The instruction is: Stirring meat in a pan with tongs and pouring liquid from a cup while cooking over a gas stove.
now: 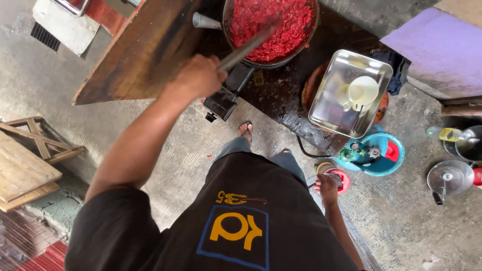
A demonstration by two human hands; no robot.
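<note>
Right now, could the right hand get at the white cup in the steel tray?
Probably yes. The right hand hangs low beside the hip, near a small red-rimmed thing; whether it holds that is unclear. The white cup lies uncovered in the steel tray ahead, nothing between them.

Bare metal, rough wood and worn concrete at an outdoor cooking spot.
The left hand (198, 75) grips a dull metal utensil handle (246, 47) over a dark pan (271, 62) of coarse, wet red paste (271, 22); a shiny steel tray (326, 108) holds a glossy pale plastic cup (362, 90), beside a weathered wooden board (140, 55), rough grey concrete floor (416, 221) and matt black cloth shirt (241, 221).
</note>
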